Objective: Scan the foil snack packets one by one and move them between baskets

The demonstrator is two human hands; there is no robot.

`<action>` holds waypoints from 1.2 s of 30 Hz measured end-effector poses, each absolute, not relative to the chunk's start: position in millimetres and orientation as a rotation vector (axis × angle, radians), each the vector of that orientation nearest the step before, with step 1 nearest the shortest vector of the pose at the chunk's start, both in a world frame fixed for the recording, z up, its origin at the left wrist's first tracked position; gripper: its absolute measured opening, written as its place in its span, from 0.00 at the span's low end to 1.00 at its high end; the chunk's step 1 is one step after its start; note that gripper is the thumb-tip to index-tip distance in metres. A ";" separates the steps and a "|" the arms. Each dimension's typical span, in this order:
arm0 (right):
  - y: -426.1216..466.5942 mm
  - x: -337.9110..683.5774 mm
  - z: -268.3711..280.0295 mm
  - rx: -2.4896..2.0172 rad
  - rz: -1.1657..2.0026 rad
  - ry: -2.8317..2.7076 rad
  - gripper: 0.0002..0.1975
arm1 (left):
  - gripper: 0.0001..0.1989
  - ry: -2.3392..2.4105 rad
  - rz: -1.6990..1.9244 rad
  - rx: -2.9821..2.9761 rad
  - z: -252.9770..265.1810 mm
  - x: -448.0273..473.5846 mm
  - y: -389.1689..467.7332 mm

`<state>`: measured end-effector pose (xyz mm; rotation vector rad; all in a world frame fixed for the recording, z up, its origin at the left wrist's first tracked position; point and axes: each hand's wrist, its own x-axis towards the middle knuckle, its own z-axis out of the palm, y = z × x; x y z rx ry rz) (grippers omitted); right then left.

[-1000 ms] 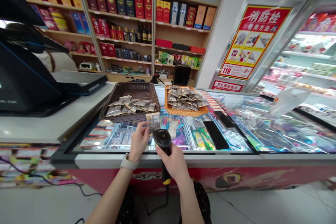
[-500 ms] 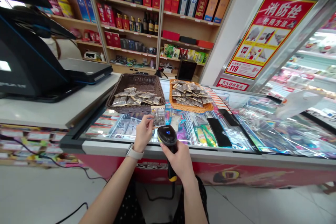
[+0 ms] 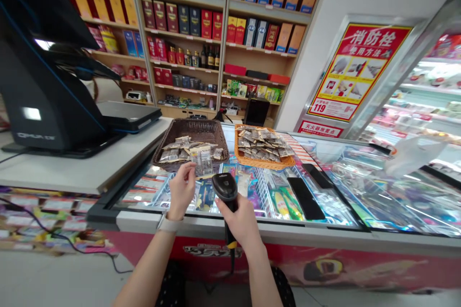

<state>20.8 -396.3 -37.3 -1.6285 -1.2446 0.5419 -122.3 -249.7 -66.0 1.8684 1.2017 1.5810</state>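
Between the thumb and fingers of my left hand [image 3: 182, 188] is the edge of a small clear packet [image 3: 202, 161] with dark contents, raised over the freezer's glass top. My right hand [image 3: 241, 219] is closed around the grip of a black and yellow barcode scanner [image 3: 225, 187], whose head lies just right of and below the packet. Behind the packet stands a dark brown wicker basket [image 3: 196, 128] with similar packets in its front part. To its right, an orange wicker basket [image 3: 238, 146] holds a heap of such packets [image 3: 262, 143].
Two black phones [image 3: 305, 198] lie on the glass of the chest freezer [image 3: 281, 230]. At left a counter [image 3: 82, 168] carries a black checkout terminal [image 3: 46, 91]. A plastic bag [image 3: 414, 156] lies at right. Shelves of boxes [image 3: 187, 21] stand behind, beside a red fire-hydrant poster [image 3: 356, 72].
My left hand has moved left with the packet, away from the scanner and in front of the brown basket. The scanner's blue light no longer shows. The camera view has tilted up.
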 end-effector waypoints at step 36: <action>-444.5 119.1 -65.1 -1.776 0.165 -0.879 0.26 | 0.18 1.205 0.285 2.662 -7.4 132.1 -166.3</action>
